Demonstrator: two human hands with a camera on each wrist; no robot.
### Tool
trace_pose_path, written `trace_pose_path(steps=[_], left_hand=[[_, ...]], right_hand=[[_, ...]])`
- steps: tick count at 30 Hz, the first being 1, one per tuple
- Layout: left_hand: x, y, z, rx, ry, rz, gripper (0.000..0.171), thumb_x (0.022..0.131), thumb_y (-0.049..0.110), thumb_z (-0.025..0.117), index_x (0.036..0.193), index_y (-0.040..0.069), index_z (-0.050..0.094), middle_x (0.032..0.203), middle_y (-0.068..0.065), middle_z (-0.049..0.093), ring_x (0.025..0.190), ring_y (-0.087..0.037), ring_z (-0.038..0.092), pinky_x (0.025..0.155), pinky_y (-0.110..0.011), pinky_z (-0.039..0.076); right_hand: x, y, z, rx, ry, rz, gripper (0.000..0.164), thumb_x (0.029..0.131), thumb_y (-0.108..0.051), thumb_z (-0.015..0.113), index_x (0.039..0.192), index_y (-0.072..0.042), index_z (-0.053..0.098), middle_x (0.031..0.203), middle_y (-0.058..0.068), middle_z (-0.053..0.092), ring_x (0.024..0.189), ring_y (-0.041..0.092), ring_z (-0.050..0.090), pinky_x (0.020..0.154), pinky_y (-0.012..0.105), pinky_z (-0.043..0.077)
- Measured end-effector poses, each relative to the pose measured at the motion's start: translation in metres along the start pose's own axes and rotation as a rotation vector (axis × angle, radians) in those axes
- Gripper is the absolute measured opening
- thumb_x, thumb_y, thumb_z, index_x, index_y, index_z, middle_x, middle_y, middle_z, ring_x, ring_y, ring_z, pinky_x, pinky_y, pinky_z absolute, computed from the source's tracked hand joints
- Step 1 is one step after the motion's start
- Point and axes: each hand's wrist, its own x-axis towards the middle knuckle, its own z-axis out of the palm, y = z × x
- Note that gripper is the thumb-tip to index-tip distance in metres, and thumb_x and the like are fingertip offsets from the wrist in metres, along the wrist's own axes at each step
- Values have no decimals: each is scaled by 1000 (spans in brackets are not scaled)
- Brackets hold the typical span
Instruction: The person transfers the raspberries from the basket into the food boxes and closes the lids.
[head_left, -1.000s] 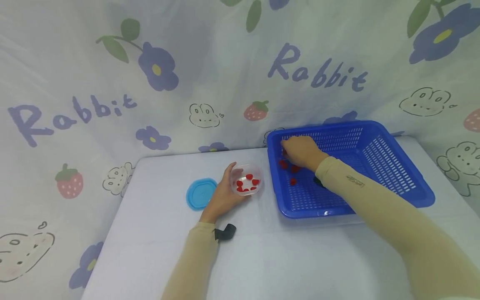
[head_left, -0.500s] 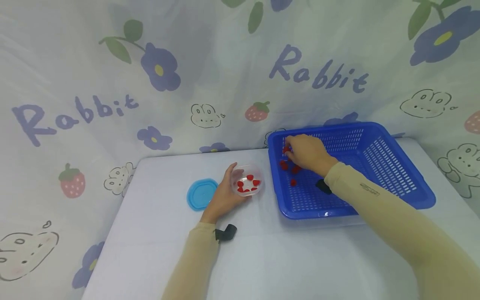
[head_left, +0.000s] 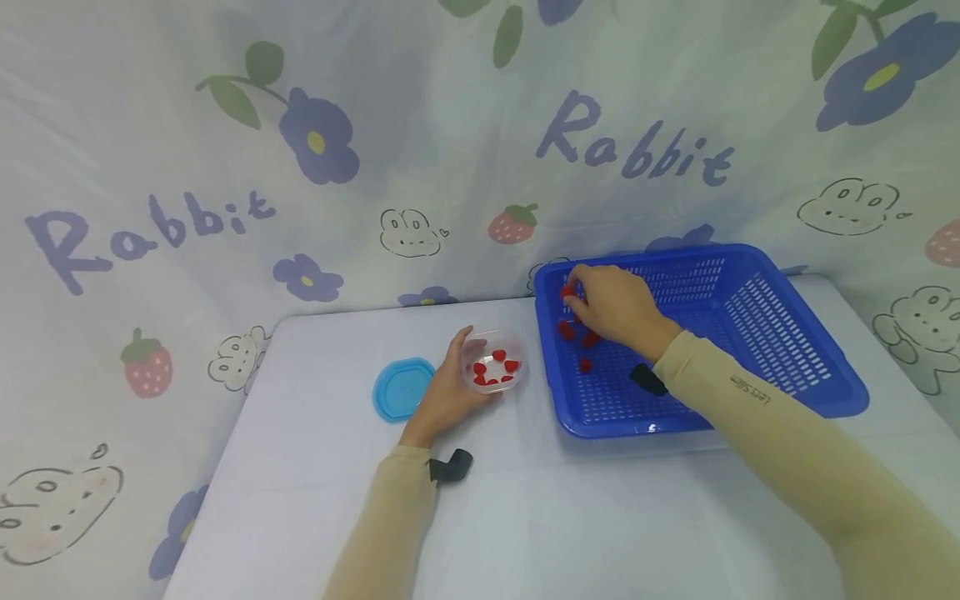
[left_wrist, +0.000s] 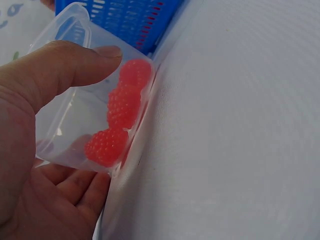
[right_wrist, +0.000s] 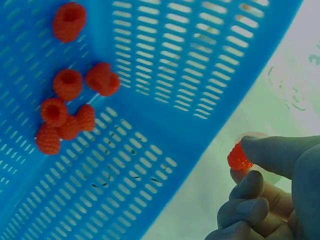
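My left hand (head_left: 448,393) grips a small clear plastic tub (left_wrist: 67,132), thumb on one side and fingers round the other. Red raspberries (left_wrist: 125,106), several of them, lie in the bottom of the tub. Over the far left corner of the blue basket (head_left: 633,429), my right hand (head_left: 618,308) pinches one raspberry (right_wrist: 238,157) between thumb and index finger; its other fingers are curled in. Below it, more raspberries (right_wrist: 68,85) lie loose in the basket, most of them grouped near one corner in the right wrist view.
A light blue lid (head_left: 402,389) lies on the white tablecloth (head_left: 517,517) to the left of the tub. Close to the tub's right stands the basket's raised, slotted wall. Behind the table hangs a printed cloth (head_left: 450,150).
My right hand has lifted from the basket with a raspberry pinched in its fingertips, its wrist shifting slightly right. The left hand and tub have stayed in place.
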Motion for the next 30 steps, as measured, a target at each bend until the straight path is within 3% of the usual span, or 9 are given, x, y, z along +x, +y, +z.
trace_pose_path(steps=[9,18,30], left_hand=[[0,-1,0,0,-4,8,103,67,31,82,142,43,13,137,16,43,129,-11,36,101,-51,35],[0,0,-2,0,-6,20,103,68,31,82,147,29,15,138,10,43,131,-15,36,101,-54,34],[-1,2,-1,-27,-13,20,104,68,28,82,147,28,14,139,8,43,131,-14,35,101,-53,34]], right_hand=[[-3,-17,-10,25,40,12,30,88,-30,63,109,-9,61,59,-1,55,43,14,48,35,27,35],[-2,-41,-18,71,61,-23,31,87,-30,64,111,-10,62,60,-2,54,46,14,48,37,28,38],[7,-69,-13,83,86,-76,26,87,-30,64,105,-11,63,73,-1,59,56,14,52,44,25,43]])
